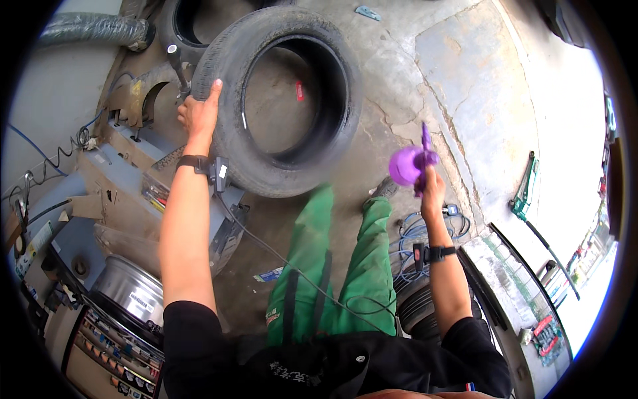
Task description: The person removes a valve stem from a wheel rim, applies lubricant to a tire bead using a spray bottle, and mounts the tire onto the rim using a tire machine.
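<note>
A black car tire [354, 110] with no rim in it is in front of my legs, its round opening turned toward me. My left hand [200, 116] grips its left edge, thumb laid along the tread and fingers curled round the outer side. Out to the right, my right hand [433, 191] is closed around the neck of a purple spray bottle [403, 166], slightly blurred, with its spray head upward in view. The tire's underside is hidden, so whether it touches the floor cannot be told.
A grey machine [126, 149] stands at the left beside a silver wheel rim [130, 287]. Another tire [174, 30] lies behind. Blue hose coils [409, 241] lie near my right foot, a green jack [528, 183] farther right. A small red item [300, 91] shows through the tire opening.
</note>
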The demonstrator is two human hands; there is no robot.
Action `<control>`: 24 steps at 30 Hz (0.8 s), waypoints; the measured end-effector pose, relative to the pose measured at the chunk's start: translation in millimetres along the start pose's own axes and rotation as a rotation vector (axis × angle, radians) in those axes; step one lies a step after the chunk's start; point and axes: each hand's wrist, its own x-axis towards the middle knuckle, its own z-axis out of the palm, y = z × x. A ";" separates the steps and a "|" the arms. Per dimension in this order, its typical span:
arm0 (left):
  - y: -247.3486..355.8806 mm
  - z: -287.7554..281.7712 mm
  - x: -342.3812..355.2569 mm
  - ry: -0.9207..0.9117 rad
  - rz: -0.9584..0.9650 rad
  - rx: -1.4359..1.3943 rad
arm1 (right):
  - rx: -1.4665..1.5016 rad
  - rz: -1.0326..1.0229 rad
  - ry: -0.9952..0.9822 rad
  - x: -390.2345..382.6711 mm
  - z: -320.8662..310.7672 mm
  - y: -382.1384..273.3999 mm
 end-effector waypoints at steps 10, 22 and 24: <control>3.2 8.8 -21.9 0.190 -0.056 -0.026 | 0.059 0.313 0.423 -60.9 -145.7 79.6; 61.7 48.3 -216.9 0.514 0.326 0.189 | 0.224 0.142 0.079 -48.5 -127.3 82.9; 77.4 53.8 -249.1 0.541 0.381 0.217 | 0.222 0.107 0.040 -45.9 -123.2 76.6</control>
